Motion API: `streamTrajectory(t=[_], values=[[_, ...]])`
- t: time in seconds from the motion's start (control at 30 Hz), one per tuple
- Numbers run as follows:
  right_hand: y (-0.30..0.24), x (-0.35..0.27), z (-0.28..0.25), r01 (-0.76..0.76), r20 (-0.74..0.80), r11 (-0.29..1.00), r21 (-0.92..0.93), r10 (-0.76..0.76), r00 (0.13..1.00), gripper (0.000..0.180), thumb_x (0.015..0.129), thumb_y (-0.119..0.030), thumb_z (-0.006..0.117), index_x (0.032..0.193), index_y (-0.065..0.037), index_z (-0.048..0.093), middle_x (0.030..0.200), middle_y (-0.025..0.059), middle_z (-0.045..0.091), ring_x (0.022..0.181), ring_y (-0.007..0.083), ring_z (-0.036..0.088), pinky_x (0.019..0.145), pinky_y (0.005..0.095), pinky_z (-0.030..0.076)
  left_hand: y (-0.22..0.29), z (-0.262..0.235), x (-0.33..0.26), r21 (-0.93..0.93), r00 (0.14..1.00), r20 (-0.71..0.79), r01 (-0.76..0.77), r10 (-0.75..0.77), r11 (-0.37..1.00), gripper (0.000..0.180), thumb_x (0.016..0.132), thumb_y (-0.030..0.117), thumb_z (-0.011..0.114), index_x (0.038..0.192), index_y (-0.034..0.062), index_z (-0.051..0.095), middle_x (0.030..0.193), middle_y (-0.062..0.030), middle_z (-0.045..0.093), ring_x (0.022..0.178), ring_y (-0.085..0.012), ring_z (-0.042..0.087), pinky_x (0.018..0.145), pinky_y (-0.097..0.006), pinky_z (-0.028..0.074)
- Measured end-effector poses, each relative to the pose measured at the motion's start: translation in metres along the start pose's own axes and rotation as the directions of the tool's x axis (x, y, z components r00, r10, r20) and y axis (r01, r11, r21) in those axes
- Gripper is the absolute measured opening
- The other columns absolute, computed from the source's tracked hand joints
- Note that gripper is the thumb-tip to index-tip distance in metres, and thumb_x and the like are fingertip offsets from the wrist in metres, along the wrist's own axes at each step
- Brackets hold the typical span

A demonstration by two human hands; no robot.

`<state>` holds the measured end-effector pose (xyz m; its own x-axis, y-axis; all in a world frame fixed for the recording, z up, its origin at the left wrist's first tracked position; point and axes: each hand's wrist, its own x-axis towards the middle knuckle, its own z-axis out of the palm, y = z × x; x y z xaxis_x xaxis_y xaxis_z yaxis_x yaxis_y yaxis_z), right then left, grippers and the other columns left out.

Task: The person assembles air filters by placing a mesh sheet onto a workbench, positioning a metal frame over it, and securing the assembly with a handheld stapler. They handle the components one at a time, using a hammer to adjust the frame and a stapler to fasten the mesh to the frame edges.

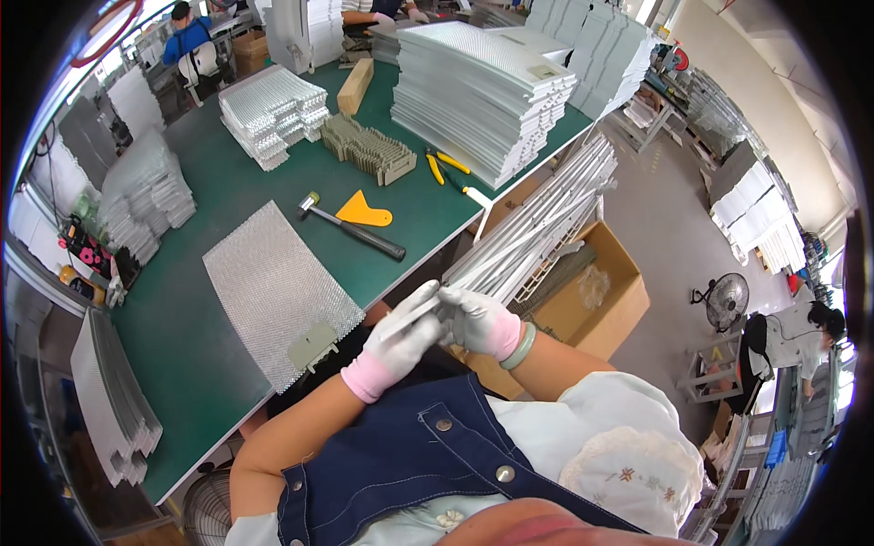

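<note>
Both gloved hands meet in front of me, just off the table's near edge. My left hand point(398, 346), in a white glove with a pink cuff, is closed around a short pale strip point(410, 320). Fingers of my right hand point(482, 322) are curled close against the left ones; what they pinch, if anything, is hidden. Left of the hands, a silver mesh panel point(273, 282) lies on the green table point(182, 314), with a small grey-green plastic piece point(312, 348) on its near corner. Beyond are a hammer point(355, 232) and a yellow scraper point(366, 211).
A bundle of long metal strips point(546, 214) lies right of the table above an open cardboard box point(619, 296). Tall panel stacks point(473, 100), grey-green pieces point(369, 150) and yellow-handled pliers point(434, 168) occupy the far table. A fan point(726, 302) and a seated person point(792, 341) are at right.
</note>
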<state>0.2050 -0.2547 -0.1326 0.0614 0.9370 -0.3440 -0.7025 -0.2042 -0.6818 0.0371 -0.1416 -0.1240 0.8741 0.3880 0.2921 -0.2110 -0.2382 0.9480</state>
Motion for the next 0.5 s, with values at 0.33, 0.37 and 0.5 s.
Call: streamTrajectory(t=[0.33,0.37,0.5], values=[[-0.108,0.036,-0.143,0.600,-0.370,0.800,0.022,-0.551,0.748,0.024,0.099,-0.018,0.053,0.114,-0.001,0.062,0.098,0.0095,0.065,0.095,0.0236,0.059,0.090,0.0387,0.048,0.025,-0.049,-0.032,-0.667,0.931,-0.319,-0.085,-0.180,0.740,0.059,0.103,0.048,0.043,0.137,0.0002,0.044,0.127,-0.0175,0.055,0.117,-0.0298,0.055,0.102,-0.044,0.042],[-0.118,0.033,-0.141,0.663,-0.485,0.748,0.024,-0.571,0.662,0.022,0.097,-0.013,0.054,0.112,0.000,0.062,0.100,0.0105,0.065,0.098,0.0236,0.060,0.092,0.0377,0.049,0.031,-0.066,-0.042,-0.605,0.928,-0.353,-0.133,-0.115,0.785,0.058,0.103,0.048,0.043,0.136,0.0005,0.044,0.125,-0.0170,0.055,0.117,-0.0300,0.054,0.103,-0.044,0.041],[-0.106,0.027,-0.076,0.749,-0.290,0.656,0.094,-0.702,0.651,0.021,0.091,-0.005,0.060,0.112,0.000,0.061,0.104,0.0100,0.064,0.101,0.0227,0.061,0.094,0.0365,0.049,0.072,-0.110,-0.058,-0.511,0.740,-0.645,-0.605,0.193,0.610,0.049,0.103,0.041,0.045,0.132,0.0005,0.048,0.118,-0.0172,0.061,0.113,-0.0286,0.056,0.102,-0.046,0.043]])
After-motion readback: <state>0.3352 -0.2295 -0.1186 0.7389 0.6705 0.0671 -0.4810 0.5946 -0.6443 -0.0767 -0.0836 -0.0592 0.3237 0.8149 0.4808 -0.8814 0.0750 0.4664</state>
